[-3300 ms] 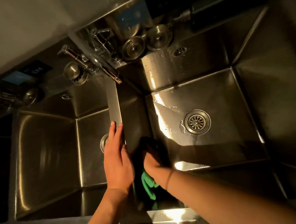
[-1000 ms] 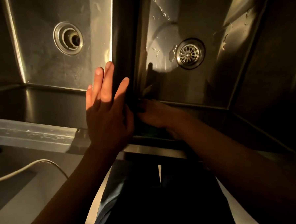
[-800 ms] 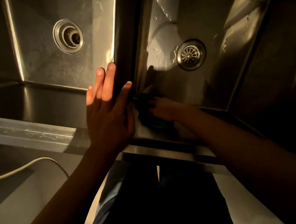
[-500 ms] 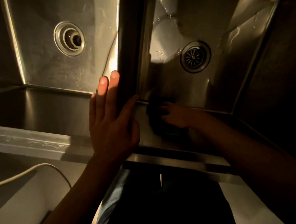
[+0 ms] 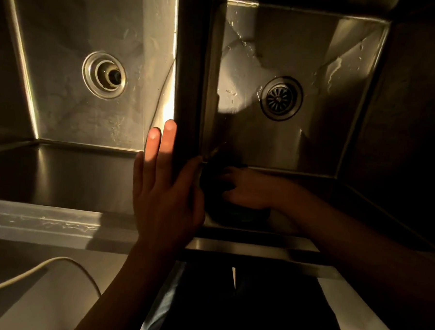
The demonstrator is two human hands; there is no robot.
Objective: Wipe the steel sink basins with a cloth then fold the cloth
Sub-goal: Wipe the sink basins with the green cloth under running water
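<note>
Two steel basins lie below me: the left basin [image 5: 63, 111] with an open drain [image 5: 104, 75] and the right basin [image 5: 321, 135] with a strainer drain [image 5: 281, 98]. My left hand [image 5: 163, 187] rests flat, fingers straight, on the divider [image 5: 190, 62] between them. My right hand [image 5: 245, 189] presses a dark cloth [image 5: 224, 210] against the near wall of the right basin, at its near left corner. The cloth sits in deep shadow and is mostly hidden by the hand; how the fingers lie on it is unclear.
The steel front rim [image 5: 44, 222] runs across below the basins. A pale cable [image 5: 37, 269] curves over the surface at lower left. Water drops and streaks [image 5: 332, 70] mark the right basin's floor. My dark clothing fills the bottom middle.
The view swung from the taps down to the basins' near edge. Over the last second my right hand with the cloth slid a little to the right along the near wall. My left hand stayed on the divider.
</note>
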